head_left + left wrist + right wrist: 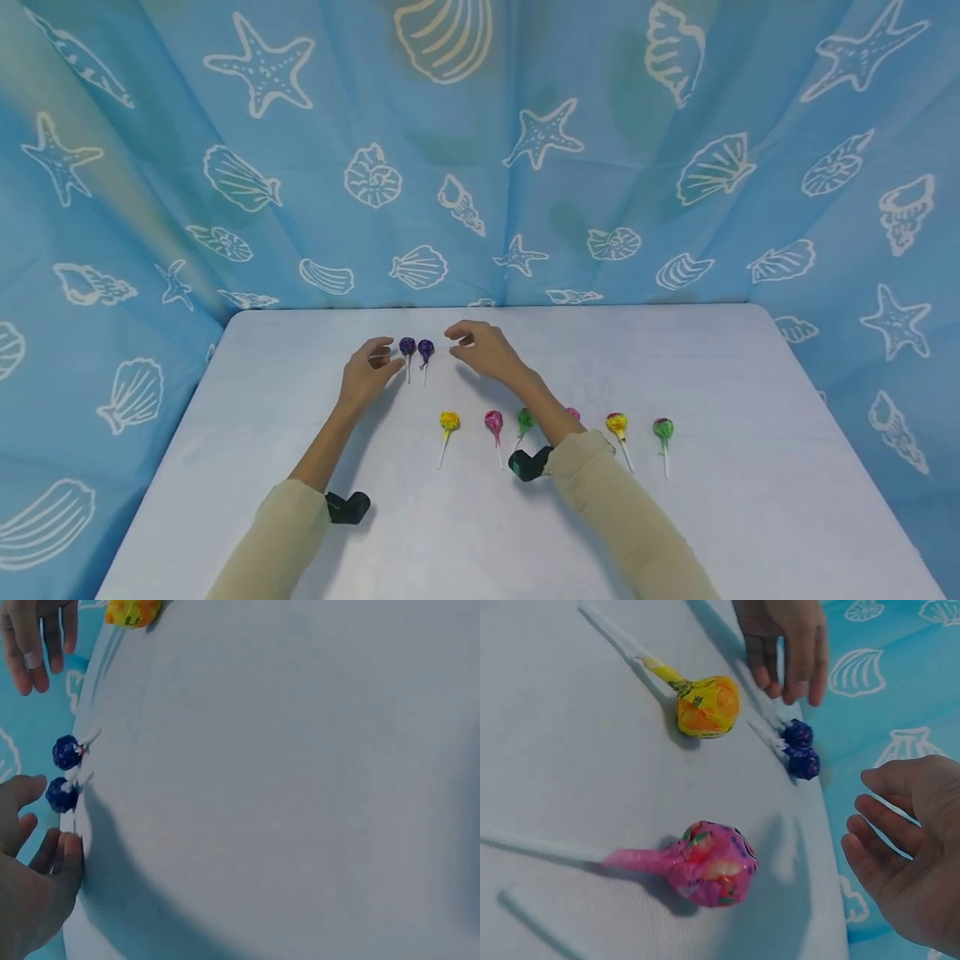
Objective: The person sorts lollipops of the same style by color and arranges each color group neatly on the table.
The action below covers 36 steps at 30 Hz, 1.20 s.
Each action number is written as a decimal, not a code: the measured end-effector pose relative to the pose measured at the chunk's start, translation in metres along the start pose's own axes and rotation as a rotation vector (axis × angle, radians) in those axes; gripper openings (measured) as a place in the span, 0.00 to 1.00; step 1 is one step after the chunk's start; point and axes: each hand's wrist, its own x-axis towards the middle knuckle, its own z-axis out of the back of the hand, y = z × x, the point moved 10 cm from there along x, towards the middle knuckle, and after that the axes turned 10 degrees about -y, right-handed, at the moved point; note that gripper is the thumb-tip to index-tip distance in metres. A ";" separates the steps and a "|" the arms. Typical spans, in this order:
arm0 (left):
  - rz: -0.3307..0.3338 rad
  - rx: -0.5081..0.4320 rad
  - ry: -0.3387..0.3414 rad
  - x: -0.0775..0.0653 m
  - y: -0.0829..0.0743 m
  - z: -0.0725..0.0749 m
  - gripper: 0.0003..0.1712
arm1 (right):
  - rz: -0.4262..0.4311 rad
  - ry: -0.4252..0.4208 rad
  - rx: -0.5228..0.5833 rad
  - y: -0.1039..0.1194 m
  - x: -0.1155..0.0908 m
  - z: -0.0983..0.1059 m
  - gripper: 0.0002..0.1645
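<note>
Two dark purple lollipops, the left one (407, 346) and the right one (426, 349), lie side by side near the back of the white table, sticks pointing toward me. Just left of them is my left hand (366, 375), its thumb and fingers parted and nothing between them; the left wrist view shows the fingertips close to the nearer purple lollipop (62, 795). My right hand (487, 350) hovers to the right of the pair, fingers loosely bent and holding nothing. In the right wrist view a gap separates this hand (919, 840) from the purple lollipops (802, 761).
Closer to me lies a row of lollipops: yellow (449, 421), pink (493, 422), green (525, 420), another pink (573, 413) partly hidden by my right forearm, yellow-red (617, 423) and green (663, 430). A blue shell-patterned curtain (465, 133) hangs behind the table (750, 517).
</note>
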 end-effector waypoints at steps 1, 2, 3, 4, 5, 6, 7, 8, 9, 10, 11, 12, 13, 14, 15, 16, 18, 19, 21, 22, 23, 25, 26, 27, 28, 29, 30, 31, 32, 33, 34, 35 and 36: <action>-0.005 0.010 0.003 -0.003 0.000 0.000 0.28 | 0.001 -0.002 -0.003 0.000 -0.002 0.002 0.18; -0.011 0.022 0.007 -0.006 -0.001 0.001 0.27 | 0.000 -0.004 -0.006 0.000 -0.004 0.005 0.18; -0.010 0.028 0.008 -0.009 -0.001 0.001 0.27 | -0.002 -0.007 -0.006 0.000 -0.006 0.007 0.18; -0.013 0.033 0.009 -0.012 -0.001 0.001 0.27 | -0.003 -0.011 -0.007 0.000 -0.008 0.010 0.18; -0.013 0.039 0.009 -0.015 -0.001 0.001 0.27 | -0.006 -0.014 -0.008 0.001 -0.011 0.013 0.18; -0.013 0.045 0.009 -0.018 -0.001 0.001 0.27 | -0.008 -0.017 -0.009 0.000 -0.013 0.015 0.18; -0.013 0.047 0.010 -0.020 -0.001 0.001 0.27 | -0.009 -0.022 -0.012 0.000 -0.016 0.018 0.18; -0.015 0.045 0.012 -0.023 -0.002 0.001 0.27 | -0.009 -0.025 -0.013 0.001 -0.019 0.021 0.18; -0.015 0.040 0.015 -0.025 -0.003 0.000 0.27 | -0.007 -0.028 -0.014 0.001 -0.022 0.024 0.18; -0.021 0.040 0.021 -0.028 -0.004 0.000 0.26 | -0.006 -0.030 -0.018 0.002 -0.024 0.027 0.18; -0.028 0.039 0.028 -0.031 -0.005 -0.001 0.26 | -0.004 -0.032 -0.019 0.002 -0.028 0.030 0.18; -0.037 0.030 0.041 -0.034 -0.007 -0.003 0.25 | -0.003 -0.034 -0.019 0.002 -0.030 0.033 0.19; -0.044 0.014 0.059 -0.038 -0.009 -0.005 0.24 | 0.003 -0.037 -0.024 0.002 -0.034 0.037 0.19; -0.048 -0.004 0.076 -0.041 -0.010 -0.007 0.23 | 0.006 -0.039 -0.023 0.002 -0.037 0.040 0.19; -0.051 -0.021 0.093 -0.045 -0.012 -0.009 0.22 | 0.011 -0.043 -0.024 0.002 -0.040 0.043 0.19; -0.055 -0.039 0.110 -0.048 -0.013 -0.012 0.21 | 0.017 -0.047 -0.022 0.002 -0.043 0.047 0.19; -0.055 -0.077 0.151 -0.055 -0.016 -0.018 0.20 | 0.032 -0.056 -0.021 0.001 -0.049 0.054 0.19; -0.059 -0.086 0.169 -0.058 -0.017 -0.021 0.19 | 0.039 -0.061 -0.022 0.000 -0.053 0.058 0.19; -0.074 -0.090 0.198 -0.064 -0.021 -0.027 0.19 | 0.046 -0.075 -0.029 -0.002 -0.059 0.066 0.19; -0.083 -0.088 0.211 -0.067 -0.023 -0.030 0.19 | 0.047 -0.083 -0.030 -0.003 -0.062 0.070 0.18; -0.093 -0.081 0.224 -0.069 -0.025 -0.033 0.20 | 0.049 -0.093 -0.034 -0.005 -0.066 0.075 0.18; -0.105 -0.065 0.244 -0.073 -0.028 -0.038 0.20 | 0.041 -0.112 -0.035 -0.008 -0.073 0.085 0.18; -0.105 -0.060 0.252 -0.075 -0.028 -0.040 0.20 | 0.038 -0.123 -0.037 -0.010 -0.076 0.090 0.18; -0.105 -0.053 0.256 -0.076 -0.028 -0.042 0.20 | 0.037 -0.132 -0.036 -0.012 -0.080 0.095 0.19; -0.108 -0.047 0.261 -0.077 -0.029 -0.043 0.20 | 0.034 -0.142 -0.036 -0.013 -0.083 0.100 0.19; -0.111 -0.040 0.265 -0.078 -0.029 -0.045 0.19 | 0.036 -0.154 -0.034 -0.015 -0.086 0.105 0.19; -0.112 -0.037 0.270 -0.079 -0.029 -0.046 0.19 | 0.032 -0.164 -0.031 -0.016 -0.089 0.111 0.19; -0.116 -0.034 0.274 -0.080 -0.029 -0.048 0.19 | 0.033 -0.174 -0.033 -0.018 -0.093 0.116 0.18; -0.121 -0.031 0.277 -0.081 -0.030 -0.049 0.19 | 0.033 -0.186 -0.037 -0.020 -0.096 0.120 0.18; -0.127 -0.027 0.279 -0.081 -0.030 -0.050 0.19 | 0.032 -0.196 -0.041 -0.022 -0.100 0.125 0.18; -0.131 -0.023 0.280 -0.082 -0.031 -0.051 0.18 | 0.030 -0.205 -0.045 -0.025 -0.103 0.129 0.18; -0.133 -0.020 0.281 -0.082 -0.031 -0.052 0.18 | 0.024 -0.212 -0.048 -0.028 -0.107 0.133 0.18; -0.134 -0.015 0.283 -0.082 -0.032 -0.053 0.18 | 0.019 -0.219 -0.055 -0.031 -0.111 0.137 0.18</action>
